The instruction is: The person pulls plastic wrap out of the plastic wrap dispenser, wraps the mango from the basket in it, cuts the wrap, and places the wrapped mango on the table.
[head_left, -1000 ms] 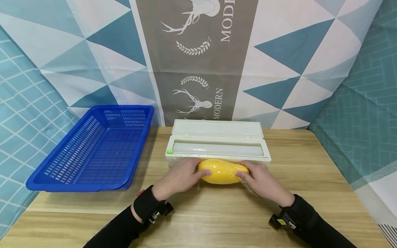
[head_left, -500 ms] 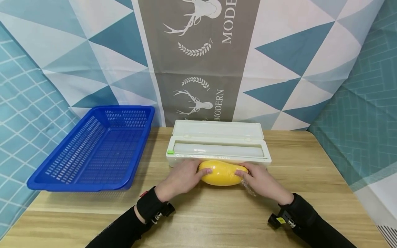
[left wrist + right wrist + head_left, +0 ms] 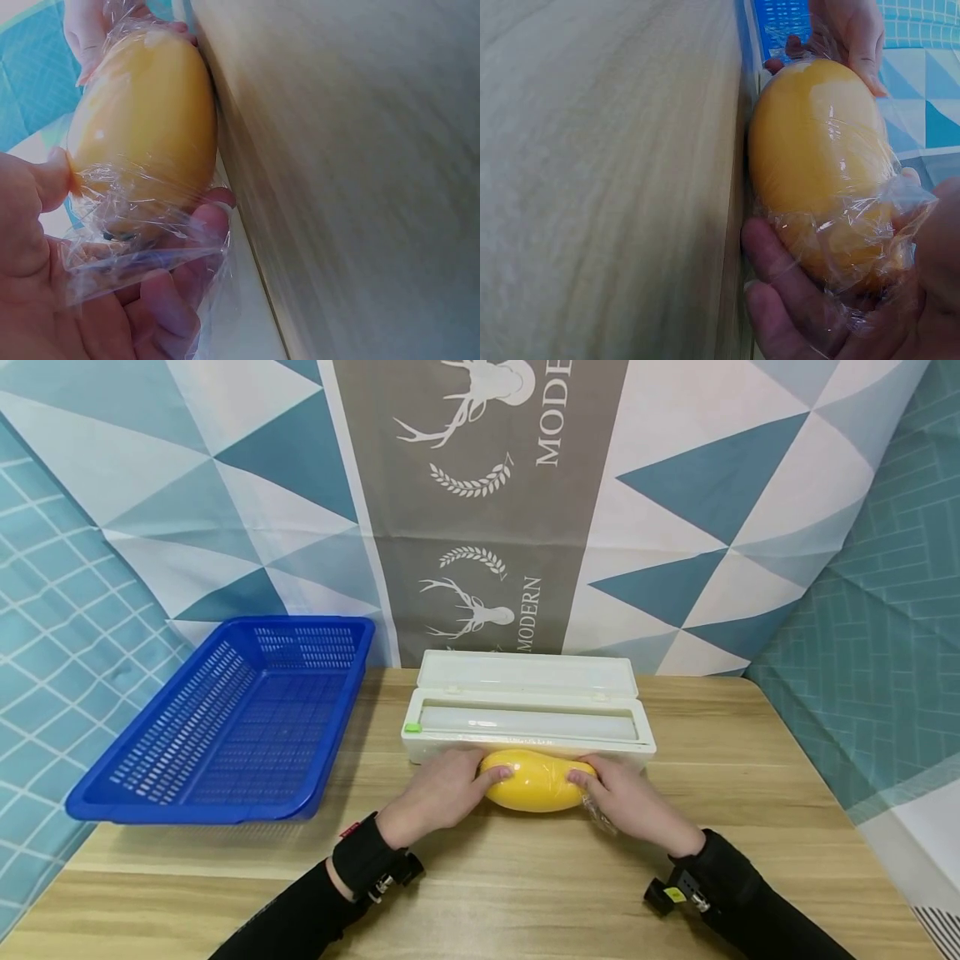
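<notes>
A glossy yellow oblong fruit (image 3: 534, 781), mango-like in shape, lies wrapped in clear cling film (image 3: 855, 225) in front of the dispenser. My left hand (image 3: 442, 789) grips its left end, thumb on the near side. Around the right end curl the fingers of my right hand (image 3: 626, 797), its thumb on top of the film. Loose, crumpled film bunches at both ends, over the fingers in each wrist view. Just behind the fruit stands a white cling film dispenser (image 3: 528, 747), lid raised, with a roll (image 3: 525, 721) inside and a green slider (image 3: 412, 727) at its left.
A blue perforated plastic basket (image 3: 307, 789) stands on the left of the wooden table (image 3: 510, 893). Patterned cloth (image 3: 480, 518) hangs behind the table's back edge, with tiled-pattern sheets on both sides.
Both hands keep their hold on the wrapped fruit. It has shifted slightly toward the person, and the right hand has edged a little left. The dispenser and basket stay put.
</notes>
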`<state>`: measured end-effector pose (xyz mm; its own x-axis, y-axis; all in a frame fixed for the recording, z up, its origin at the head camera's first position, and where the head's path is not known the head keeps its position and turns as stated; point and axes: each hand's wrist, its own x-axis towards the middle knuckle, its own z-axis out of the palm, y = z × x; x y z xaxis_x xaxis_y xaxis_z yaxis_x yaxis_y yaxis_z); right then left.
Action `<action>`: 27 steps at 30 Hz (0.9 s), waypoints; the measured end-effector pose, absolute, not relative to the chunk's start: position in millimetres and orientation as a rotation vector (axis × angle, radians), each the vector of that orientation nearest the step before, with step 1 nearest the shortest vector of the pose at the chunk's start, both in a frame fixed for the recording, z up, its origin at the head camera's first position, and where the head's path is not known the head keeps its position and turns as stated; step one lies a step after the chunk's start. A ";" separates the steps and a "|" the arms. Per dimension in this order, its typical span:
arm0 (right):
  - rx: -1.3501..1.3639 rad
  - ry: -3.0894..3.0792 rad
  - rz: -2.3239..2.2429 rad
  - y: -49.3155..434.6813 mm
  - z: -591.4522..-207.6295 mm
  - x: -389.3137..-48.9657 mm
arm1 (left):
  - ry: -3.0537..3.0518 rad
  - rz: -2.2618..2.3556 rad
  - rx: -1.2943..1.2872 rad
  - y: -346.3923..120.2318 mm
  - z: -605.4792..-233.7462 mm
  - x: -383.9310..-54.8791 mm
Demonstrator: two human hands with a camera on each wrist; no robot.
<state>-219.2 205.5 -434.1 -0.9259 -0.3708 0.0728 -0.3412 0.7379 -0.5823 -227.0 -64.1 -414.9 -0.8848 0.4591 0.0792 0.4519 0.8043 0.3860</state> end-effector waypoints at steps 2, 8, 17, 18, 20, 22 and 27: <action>-0.593 2.867 -0.967 205.8 -434.7 -219.3 | 2.941 0.667 0.754 -65.4 -414.8 -228.6; -0.597 2.774 -0.986 208.1 -429.7 -217.3 | 2.836 0.755 0.714 -71.5 -406.4 -230.8; -0.647 2.765 -0.966 208.8 -417.1 -211.8 | 3.196 0.497 0.830 -72.1 -382.5 -213.3; -0.650 2.768 -0.967 209.1 -416.4 -211.3 | 3.238 0.460 0.916 -70.3 -381.6 -211.5; -0.650 2.767 -0.973 210.1 -415.9 -210.6 | 3.278 0.387 1.122 -64.9 -382.5 -208.6; -0.652 2.755 -0.983 211.2 -415.9 -210.1 | 3.260 0.302 1.302 -60.0 -386.8 -206.3; -0.712 2.711 -1.023 213.7 -415.1 -210.8 | 3.185 0.178 1.411 -54.5 -402.5 -204.0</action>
